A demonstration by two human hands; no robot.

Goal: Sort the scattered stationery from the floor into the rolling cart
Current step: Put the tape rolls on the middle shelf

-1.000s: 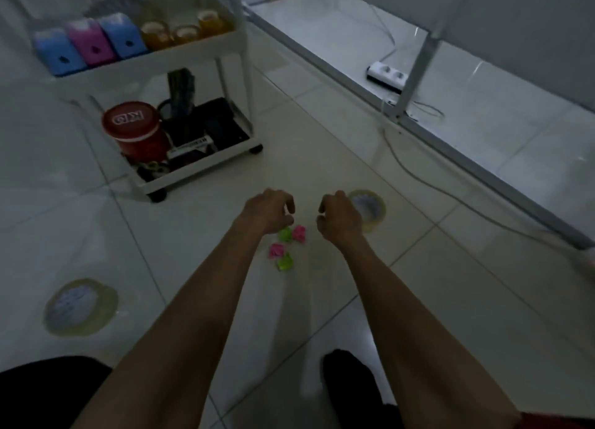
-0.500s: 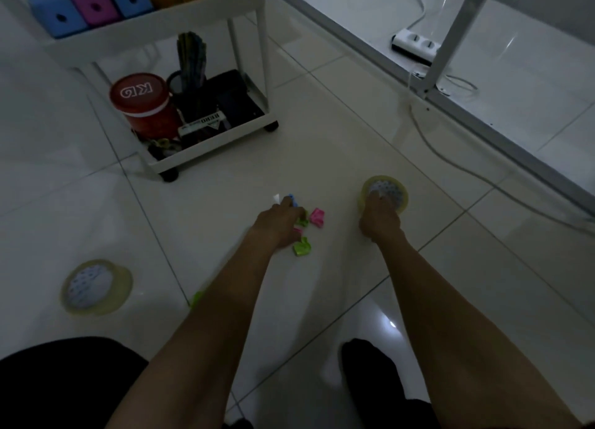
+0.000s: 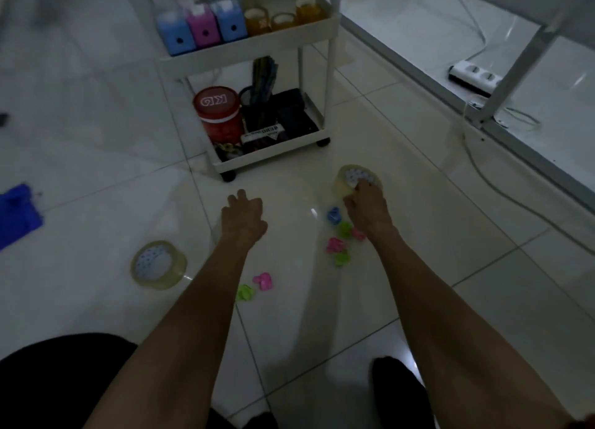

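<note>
- Dim white floor tiles (image 3: 96, 123) carry scattered small coloured clips (image 3: 338, 245) and a second tape roll (image 3: 158, 265), well short of the white rolling cart (image 3: 257, 45).
- Right hand (image 3: 368, 209) rests fingers on a tape roll (image 3: 349, 180); whether it grips, I cannot tell.
- Left hand (image 3: 243, 221) hovers, fingers loosely spread, holding nothing.

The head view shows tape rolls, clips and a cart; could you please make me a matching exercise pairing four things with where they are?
Things:
1. Red tub
2. Blue clip
3. Tape roll under the right hand
4. Blue cloth

Places:
A. Floor, far left edge of view
B. Bottom shelf of the cart
C. Floor, just right of the cart's front wheels
D. Floor, beside the right hand, above the green and pink clips

Pairs: 1-B, 2-D, 3-C, 4-A
</note>
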